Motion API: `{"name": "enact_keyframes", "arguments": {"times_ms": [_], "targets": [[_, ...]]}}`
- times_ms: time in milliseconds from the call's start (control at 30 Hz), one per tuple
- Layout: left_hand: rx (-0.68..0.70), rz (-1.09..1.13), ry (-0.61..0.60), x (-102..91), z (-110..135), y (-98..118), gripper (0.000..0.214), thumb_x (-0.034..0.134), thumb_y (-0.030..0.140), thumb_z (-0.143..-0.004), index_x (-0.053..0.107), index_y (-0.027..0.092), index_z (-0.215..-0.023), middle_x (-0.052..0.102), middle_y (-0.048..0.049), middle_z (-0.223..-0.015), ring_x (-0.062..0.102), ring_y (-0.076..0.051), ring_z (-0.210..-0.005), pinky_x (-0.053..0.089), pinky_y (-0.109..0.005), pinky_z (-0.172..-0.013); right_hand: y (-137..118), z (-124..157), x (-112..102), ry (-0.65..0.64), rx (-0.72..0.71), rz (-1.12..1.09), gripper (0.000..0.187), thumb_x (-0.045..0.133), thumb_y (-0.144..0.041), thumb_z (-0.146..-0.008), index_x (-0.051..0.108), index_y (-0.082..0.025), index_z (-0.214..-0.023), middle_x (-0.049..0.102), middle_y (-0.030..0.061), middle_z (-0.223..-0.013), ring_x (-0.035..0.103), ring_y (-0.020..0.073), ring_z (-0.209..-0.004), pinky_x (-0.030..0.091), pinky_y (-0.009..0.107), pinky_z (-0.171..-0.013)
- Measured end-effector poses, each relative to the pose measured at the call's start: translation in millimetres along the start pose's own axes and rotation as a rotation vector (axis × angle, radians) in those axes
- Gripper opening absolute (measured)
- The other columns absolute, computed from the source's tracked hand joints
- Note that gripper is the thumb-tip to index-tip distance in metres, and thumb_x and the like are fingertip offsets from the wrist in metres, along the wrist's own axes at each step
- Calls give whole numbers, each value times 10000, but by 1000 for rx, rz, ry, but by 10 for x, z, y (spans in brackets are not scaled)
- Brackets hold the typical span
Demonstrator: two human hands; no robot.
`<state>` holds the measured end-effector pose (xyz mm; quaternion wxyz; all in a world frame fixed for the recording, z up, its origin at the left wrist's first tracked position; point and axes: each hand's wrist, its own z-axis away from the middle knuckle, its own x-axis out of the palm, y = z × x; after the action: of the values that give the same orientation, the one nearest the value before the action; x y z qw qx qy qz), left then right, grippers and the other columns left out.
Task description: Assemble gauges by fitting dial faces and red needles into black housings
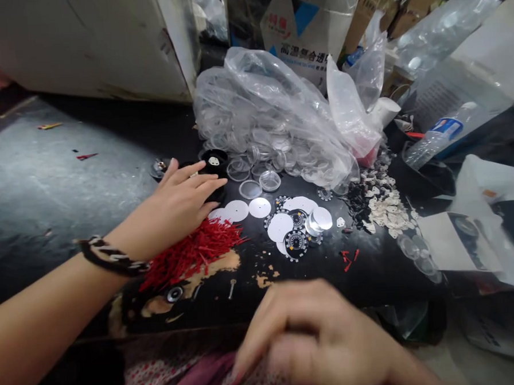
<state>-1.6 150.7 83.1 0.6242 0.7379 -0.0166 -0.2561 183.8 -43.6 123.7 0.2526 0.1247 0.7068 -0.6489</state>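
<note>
My left hand, with a dark braided bracelet at the wrist, stretches its fingers over some small black round cases; one case holds a white piece. Whether the fingertips touch the cases I cannot tell. Below the palm lies a heap of thin red pieces. My right hand is smeared by motion near the front edge, above my lap; its fingers bend downward and what they hold, if anything, does not show. Between the hands and the back lie white discs and black printed dials.
A clear plastic bag spills transparent round covers at the back. White and black small parts are heaped on the right. A white box and a plastic bottle stand farther right. A metal pin lies near the front edge.
</note>
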Motion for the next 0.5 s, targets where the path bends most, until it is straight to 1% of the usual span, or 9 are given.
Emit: {"name": "enact_keyframes", "arguments": {"times_ms": [67, 133, 167, 233, 300, 400, 433, 467, 500], "targets": [[-88, 202, 68, -52, 135, 99, 284, 619, 116, -794, 664, 86, -1073, 686, 67, -1125, 305, -146, -1416, 300, -354, -1098, 233, -175, -24, 127, 126, 203, 200, 541, -256, -952, 696, -308, -1066, 701, -4, -1018, 659, 161, -941, 530, 320, -874], [-198, 378, 178, -60, 327, 170, 358, 588, 65, -830, 637, 120, -1180, 684, 58, -1146, 408, -149, -1352, 320, -345, -1086, 493, -266, -59, 209, 234, 445, 284, 581, -218, -917, 641, -260, -1192, 636, 71, -1147, 608, 235, -1065, 481, 445, -964], [-254, 470, 229, -36, 448, 193, 387, 583, 79, -855, 619, 155, -1233, 695, 46, -1141, 494, -148, -1281, 361, -336, -1061, 607, -286, -74, 211, 252, 520, 337, 617, -217, -891, 619, -230, -1228, 604, 103, -1176, 584, 267, -1094, 463, 486, -976], [-353, 661, 288, 69, 727, 211, 385, 611, 203, -890, 608, 228, -1274, 723, 3, -1131, 630, -159, -1110, 471, -307, -973, 763, -299, -96, 199, 238, 573, 392, 666, -215, -848, 599, -176, -1232, 567, 136, -1181, 555, 301, -1116, 447, 514, -976], [-480, 870, 304, 225, 1013, 198, 323, 631, 368, -885, 655, 250, -1186, 740, -41, -1116, 669, -203, -1054, 548, -287, -893, 815, -310, -103, 238, 211, 530, 314, 655, -187, -839, 609, -151, -1147, 573, 130, -1131, 564, 284, -1081, 461, 482, -950], [-673, 1034, 323, 456, 1338, 148, 325, 564, 494, -901, 696, 250, -1071, 729, -60, -1166, 627, -255, -1164, 588, -280, -838, 757, -354, -78, 317, 267, 321, 92, 610, -198, -851, 609, -173, -940, 617, 59, -916, 607, 205, -852, 511, 381, -794], [-709, 1068, 320, 514, 1404, 133, 336, 564, 509, -895, 704, 259, -1072, 707, -55, -1220, 610, -266, -1195, 596, -279, -819, 720, -373, -56, 313, 291, 216, 51, 601, -220, -856, 598, -183, -890, 615, 32, -842, 600, 178, -769, 512, 342, -728], [-726, 1103, 305, 557, 1447, 121, 346, 578, 519, -883, 708, 273, -1087, 676, -46, -1283, 603, -276, -1209, 603, -279, -799, 678, -391, -27, 289, 305, 99, 56, 597, -243, -857, 592, -189, -869, 611, 14, -795, 590, 158, -715, 505, 309, -671], [-731, 1139, 275, 586, 1470, 113, 355, 594, 523, -871, 707, 287, -1111, 642, -38, -1336, 607, -282, -1205, 608, -284, -790, 636, -408, 7, 244, 309, -24, 72, 594, -258, -857, 595, -193, -888, 613, 5, -782, 587, 146, -693, 498, 284, -630]]}}
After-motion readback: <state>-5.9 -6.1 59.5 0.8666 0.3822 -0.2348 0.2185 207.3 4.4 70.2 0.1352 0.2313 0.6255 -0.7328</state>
